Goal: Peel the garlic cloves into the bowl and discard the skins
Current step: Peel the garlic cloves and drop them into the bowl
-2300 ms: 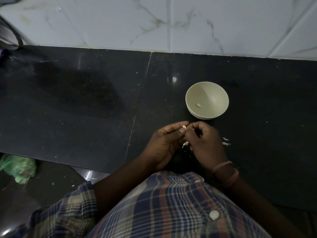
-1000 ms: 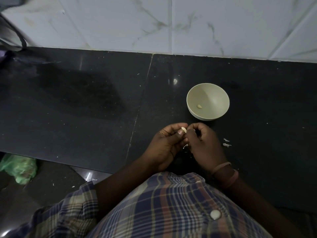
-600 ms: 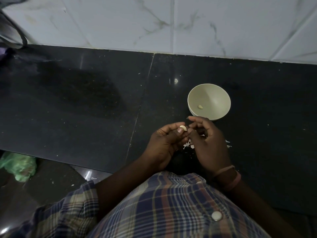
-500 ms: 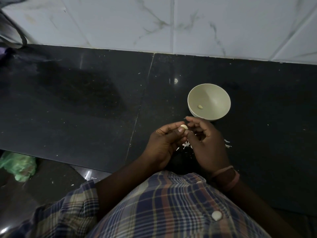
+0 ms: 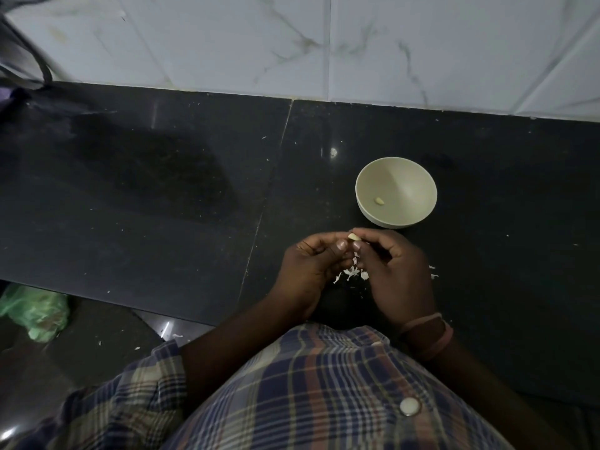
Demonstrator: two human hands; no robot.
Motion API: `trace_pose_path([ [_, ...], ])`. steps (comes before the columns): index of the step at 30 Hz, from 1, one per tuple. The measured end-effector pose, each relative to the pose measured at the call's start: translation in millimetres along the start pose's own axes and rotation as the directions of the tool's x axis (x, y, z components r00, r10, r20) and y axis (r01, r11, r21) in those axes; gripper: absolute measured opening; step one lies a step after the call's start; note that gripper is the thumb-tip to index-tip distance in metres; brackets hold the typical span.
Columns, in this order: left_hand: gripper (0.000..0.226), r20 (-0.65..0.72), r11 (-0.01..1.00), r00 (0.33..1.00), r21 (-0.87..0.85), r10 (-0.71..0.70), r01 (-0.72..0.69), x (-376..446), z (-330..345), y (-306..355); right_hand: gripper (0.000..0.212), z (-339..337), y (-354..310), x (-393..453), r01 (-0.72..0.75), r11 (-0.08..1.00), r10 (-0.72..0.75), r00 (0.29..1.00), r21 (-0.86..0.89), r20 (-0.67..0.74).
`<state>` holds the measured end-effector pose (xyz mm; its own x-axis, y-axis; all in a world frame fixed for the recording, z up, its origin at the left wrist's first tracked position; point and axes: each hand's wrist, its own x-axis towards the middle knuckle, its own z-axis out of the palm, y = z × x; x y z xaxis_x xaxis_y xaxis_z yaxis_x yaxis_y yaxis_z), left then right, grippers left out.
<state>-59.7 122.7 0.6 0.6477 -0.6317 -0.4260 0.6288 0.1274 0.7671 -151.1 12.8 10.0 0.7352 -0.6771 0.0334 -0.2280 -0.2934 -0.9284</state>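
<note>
Head view: clove (image 5: pixel 354 237) pinched between left hand (image 5: pixel 308 271) and right hand (image 5: pixel 394 274) fingertips, long axis roughly left-right, just before bowl (image 5: pixel 418 177). Pale, mostly peeled. Second clove (image 5: pixel 379 201) in bowl. Skins (image 5: pixel 352 273) on counter (image 5: pixel 162 206) under hands. Green bag (image 5: pixel 35 311) lower left.

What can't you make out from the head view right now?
- Garlic clove: pinched between both hands' fingers; whether any skin remains is too small to tell.
- Countertop under the hands: hidden, so the skins can't be counted.
- Green bag: cut off by the left edge, dim; contents unknown.
</note>
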Motion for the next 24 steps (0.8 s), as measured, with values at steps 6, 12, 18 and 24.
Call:
trace_pose_path([
  [6, 0.008, -0.044, 0.951, 0.984, 0.265, 0.176, -0.158, -4.3, 4.0, 9.4, 0.021, -0.8, -0.4, 0.8, 0.057, 0.995, -0.059, 0.998, -0.085, -0.033],
  [12, 0.004, -0.02, 0.764, 0.941, 0.591, 0.337, -0.261, -1.7, 3.0, 11.3, 0.02, -2.9, -3.8, 1.4, 0.174, 0.949, -0.182, 0.983, -0.262, -0.006],
  [18, 0.005, 0.007, 0.673, 0.939, 0.696, 0.344, -0.252, -2.7, 6.5, 13.2, 0.02, -2.4, -3.2, 2.7, 0.171, 0.944, -0.168, 0.985, -0.284, 0.034],
  [24, 0.015, 0.026, 0.65, 0.955, 0.728, 0.294, -0.22, -2.5, 6.2, 15.9, 0.02, -2.5, 0.8, 2.5, 0.076, 0.98, -0.069, 0.997, -0.183, 0.042],
])
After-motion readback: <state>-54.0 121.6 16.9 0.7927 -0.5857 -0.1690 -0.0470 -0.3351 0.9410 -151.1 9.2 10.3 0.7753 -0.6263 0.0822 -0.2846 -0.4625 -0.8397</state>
